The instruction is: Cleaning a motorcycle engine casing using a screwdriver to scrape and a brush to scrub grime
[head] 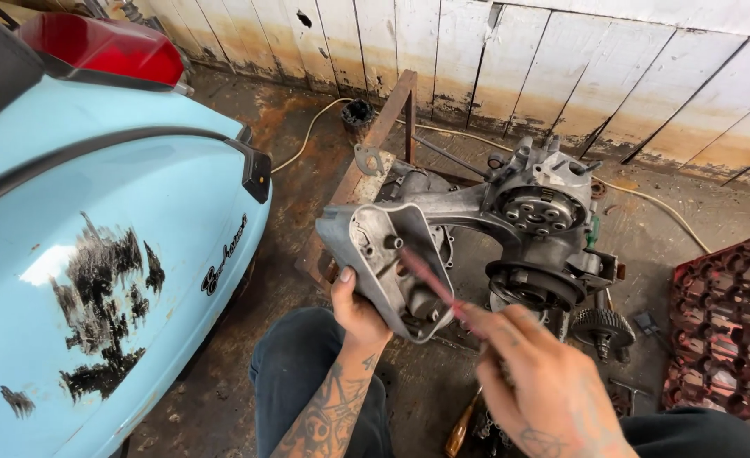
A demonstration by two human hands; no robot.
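My left hand [356, 307] grips a grey metal engine cover [379, 259] by its lower edge, hollow side turned up toward me. My right hand [538, 373] pinches a thin red-handled tool [430, 280] whose tip reaches into the cover's inside. Just behind the cover sits a grey scooter engine block [527, 216] on the floor, with a round clutch plate and a dark pulley showing.
A light blue scooter body [95, 254] with a red tail light fills the left side. A toothed gear [602, 325] lies by the engine. A red plastic crate [727, 331] stands at right. A rusty metal frame [383, 127], a cable and white plank wall are behind.
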